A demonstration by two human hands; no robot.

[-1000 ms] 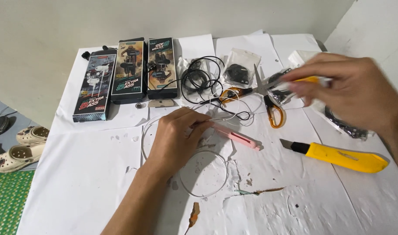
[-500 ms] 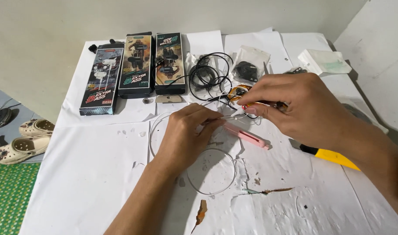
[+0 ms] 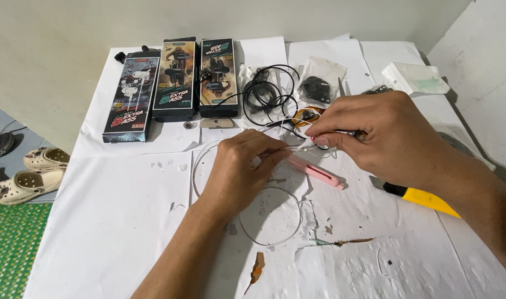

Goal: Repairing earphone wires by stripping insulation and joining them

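Note:
My left hand point(image 3: 239, 169) rests on the paper-covered table point(image 3: 114, 221), its fingers pinching a thin white cable point(image 3: 266, 243) that loops in front of it. My right hand point(image 3: 374, 135) has come in from the right and grips a small tool with a metal tip, held against the white cable end point(image 3: 307, 145) between the two hands. A pink utility knife point(image 3: 316, 173) lies just under the hands. What the right palm covers is hidden.
Three earphone boxes point(image 3: 175, 80) stand at the back left. Coiled black cables point(image 3: 269, 97) and two clear bags point(image 3: 321, 83) lie behind the hands. A yellow utility knife point(image 3: 421, 196) lies at the right. Sandals point(image 3: 29, 174) sit on the floor, left.
My right hand has moved from the far right to the middle with the small tool and now meets my left hand at the white cable's end. The left hand stayed put.

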